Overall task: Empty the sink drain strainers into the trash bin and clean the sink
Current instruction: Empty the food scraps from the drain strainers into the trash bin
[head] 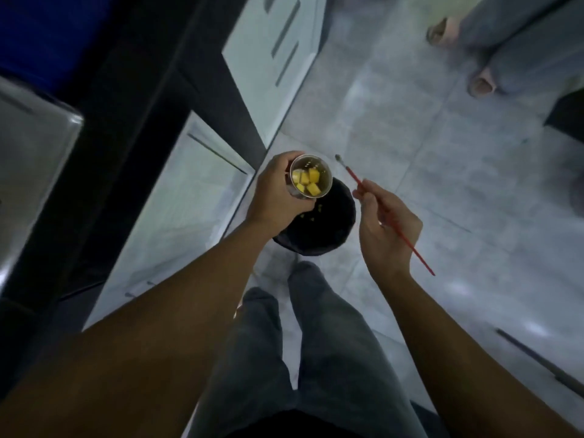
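While left hand grips round metal strainer over black bin rim, right hand pinches red brush; open floor right.

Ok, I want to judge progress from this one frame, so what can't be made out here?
Head view only:
Sink: cut off by the left edge and blurred; its state is unreadable.
Trash bin: partly covered by the left hand and strainer; dark inside, contents unclear beyond yellow specks.
Strainer's underside: hidden by the left hand.
Tip of the red stick in the right hand: too small and blurred to identify.
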`<act>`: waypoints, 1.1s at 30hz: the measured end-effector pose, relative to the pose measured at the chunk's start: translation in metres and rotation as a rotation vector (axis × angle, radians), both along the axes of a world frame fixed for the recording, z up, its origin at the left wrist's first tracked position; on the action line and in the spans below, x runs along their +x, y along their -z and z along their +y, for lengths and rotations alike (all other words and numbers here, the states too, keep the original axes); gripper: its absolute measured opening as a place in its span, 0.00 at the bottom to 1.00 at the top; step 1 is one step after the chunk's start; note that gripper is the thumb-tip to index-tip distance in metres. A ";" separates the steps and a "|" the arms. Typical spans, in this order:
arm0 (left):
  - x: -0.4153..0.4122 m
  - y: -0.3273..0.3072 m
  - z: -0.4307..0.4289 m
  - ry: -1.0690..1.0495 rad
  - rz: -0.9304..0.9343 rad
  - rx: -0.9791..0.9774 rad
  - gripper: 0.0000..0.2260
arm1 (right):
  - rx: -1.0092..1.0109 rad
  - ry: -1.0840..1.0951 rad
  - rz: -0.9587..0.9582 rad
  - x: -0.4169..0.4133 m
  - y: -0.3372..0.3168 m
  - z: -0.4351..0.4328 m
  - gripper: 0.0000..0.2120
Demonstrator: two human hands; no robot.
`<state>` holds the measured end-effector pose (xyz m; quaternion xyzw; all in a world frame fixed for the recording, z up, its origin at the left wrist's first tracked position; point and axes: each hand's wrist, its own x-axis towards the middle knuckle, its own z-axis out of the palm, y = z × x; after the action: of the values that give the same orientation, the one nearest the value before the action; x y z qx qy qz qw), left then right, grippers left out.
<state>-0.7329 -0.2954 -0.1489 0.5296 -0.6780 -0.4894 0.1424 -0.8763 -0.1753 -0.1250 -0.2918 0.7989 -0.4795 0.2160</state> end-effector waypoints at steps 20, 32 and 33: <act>0.011 0.203 0.009 0.356 -0.230 0.123 0.33 | 0.314 -0.270 -0.028 0.019 0.184 0.022 0.08; 0.001 0.216 0.013 0.396 -0.284 0.121 0.33 | 0.263 -0.308 0.052 0.028 0.194 0.012 0.09; 0.002 0.216 0.013 0.399 -0.287 0.115 0.33 | 0.266 -0.302 0.058 0.029 0.194 0.013 0.09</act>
<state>-0.7310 -0.2821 -0.3647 0.4568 -0.7533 -0.4655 -0.0852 -0.8474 -0.1624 -0.3188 -0.3910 0.8082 -0.3231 0.2991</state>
